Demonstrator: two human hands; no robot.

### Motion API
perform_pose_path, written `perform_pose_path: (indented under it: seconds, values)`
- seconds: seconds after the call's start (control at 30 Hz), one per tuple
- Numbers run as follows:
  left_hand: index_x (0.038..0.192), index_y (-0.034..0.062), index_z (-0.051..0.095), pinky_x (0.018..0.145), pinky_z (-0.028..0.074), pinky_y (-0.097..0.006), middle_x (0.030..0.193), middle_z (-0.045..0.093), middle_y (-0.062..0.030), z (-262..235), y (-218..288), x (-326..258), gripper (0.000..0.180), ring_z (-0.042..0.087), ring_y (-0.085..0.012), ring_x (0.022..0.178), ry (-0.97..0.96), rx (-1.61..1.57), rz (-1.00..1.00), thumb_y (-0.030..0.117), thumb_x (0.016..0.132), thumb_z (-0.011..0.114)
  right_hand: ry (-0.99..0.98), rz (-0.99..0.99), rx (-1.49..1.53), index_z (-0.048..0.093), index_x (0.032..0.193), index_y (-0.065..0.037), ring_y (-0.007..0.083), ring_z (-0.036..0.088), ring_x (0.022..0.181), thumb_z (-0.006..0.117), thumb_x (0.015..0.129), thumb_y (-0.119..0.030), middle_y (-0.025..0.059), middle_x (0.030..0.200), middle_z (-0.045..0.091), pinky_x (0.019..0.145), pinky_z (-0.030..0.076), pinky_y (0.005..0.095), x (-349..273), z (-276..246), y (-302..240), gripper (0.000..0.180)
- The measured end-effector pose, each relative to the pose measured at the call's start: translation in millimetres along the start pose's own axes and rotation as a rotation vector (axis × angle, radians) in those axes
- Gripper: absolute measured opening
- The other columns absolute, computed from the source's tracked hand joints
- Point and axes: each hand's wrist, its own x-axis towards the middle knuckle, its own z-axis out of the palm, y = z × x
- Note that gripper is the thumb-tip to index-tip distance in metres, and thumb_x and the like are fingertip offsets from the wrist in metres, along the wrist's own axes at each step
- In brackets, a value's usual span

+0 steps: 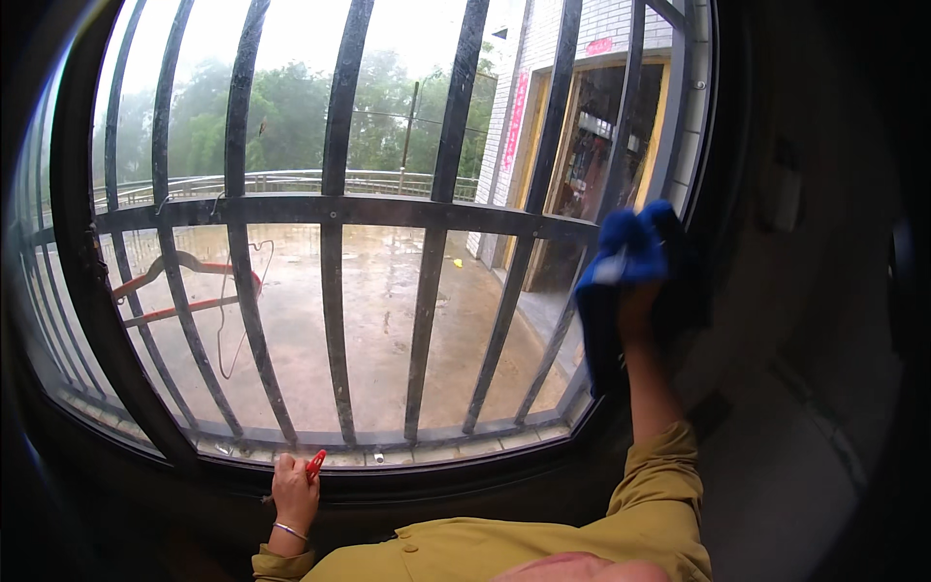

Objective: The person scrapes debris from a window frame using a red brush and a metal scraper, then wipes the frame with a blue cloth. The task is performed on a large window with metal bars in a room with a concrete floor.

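At the right side of the window, my right hand (637, 303) is raised and closed on a blue cloth (628, 254). The cloth is bunched over the fingers, its darker folds hang down, and it overlaps the right edge of the window glass (383, 320). Whether it presses on the glass I cannot tell. Low at the left, my left hand (294, 493) is closed around a small red object (316, 466) shaped somewhat like a spray trigger. Its lower part is hidden by the hand, which is near the bottom of the dark window frame (388, 483).
Dark metal bars (333, 320) with a crossbar (388, 211) stand behind the glass. On the left, an orange-red hanger (194, 308) and a thin wire hanger (223, 320) hang at the bars. Beyond lie a wet yard, a railing (369, 182) and a doorway (601, 136).
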Motion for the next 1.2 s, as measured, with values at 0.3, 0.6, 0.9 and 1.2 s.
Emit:
perform_pose_path:
  seconds: [0.3, 0.6, 0.9, 1.2]
  values:
    - [0.077, 0.0022, 0.049, 0.07, 0.04, -0.042, 0.084, 0.044, -0.0148, -0.1, 2.7, 2.1, 0.013, 0.047, -0.0341, 0.082, 0.004, -0.021, 0.007, 0.01, 0.074, 0.06, 0.08, 0.069, 0.028, 0.031, 0.132, -0.001, 0.0381, 0.033, 0.123, 0.048, 0.087, -0.013, 0.0231, 0.133, 0.032, 0.102, 0.029, 0.0451, 137.5, 48.6, 56.8, 0.049]
    - [0.081, 0.0018, 0.05, 0.074, 0.039, -0.043, 0.086, 0.044, -0.0167, 6.6, -1.5, -2.5, 0.014, 0.045, -0.0366, 0.086, 0.043, 0.017, 0.002, 0.009, 0.074, 0.06, -0.169, 0.146, 0.069, 0.048, 0.113, -0.008, 0.0362, 0.041, 0.11, 0.057, 0.077, -0.034, 0.021, 0.117, 0.043, 0.097, 0.028, 0.052, 54.6, 28.6, -35.1, 0.045]
    - [0.077, 0.0011, 0.049, 0.072, 0.039, -0.042, 0.082, 0.045, -0.0148, 5.7, 2.6, 1.5, 0.014, 0.046, -0.0348, 0.083, 0.03, -0.03, 0.009, 0.009, 0.074, 0.06, -0.372, -0.295, 0.27, 0.058, 0.103, -0.015, 0.0297, 0.05, 0.102, 0.066, 0.068, -0.046, 0.0126, 0.103, 0.053, 0.092, 0.037, 0.0473, -69.4, -24.2, -74.6, 0.048]
    - [0.076, 0.0009, 0.048, 0.071, 0.038, -0.043, 0.082, 0.045, -0.0161, 8.7, 7.0, 2.0, 0.014, 0.045, -0.0358, 0.082, 0.047, -0.004, -0.005, 0.008, 0.073, 0.06, 0.168, 0.208, -0.018, 0.04, 0.127, -0.008, 0.0321, 0.043, 0.115, 0.051, 0.087, -0.03, 0.0188, 0.125, 0.043, 0.099, 0.032, 0.0461, 168.8, 63.4, 109.1, 0.047]
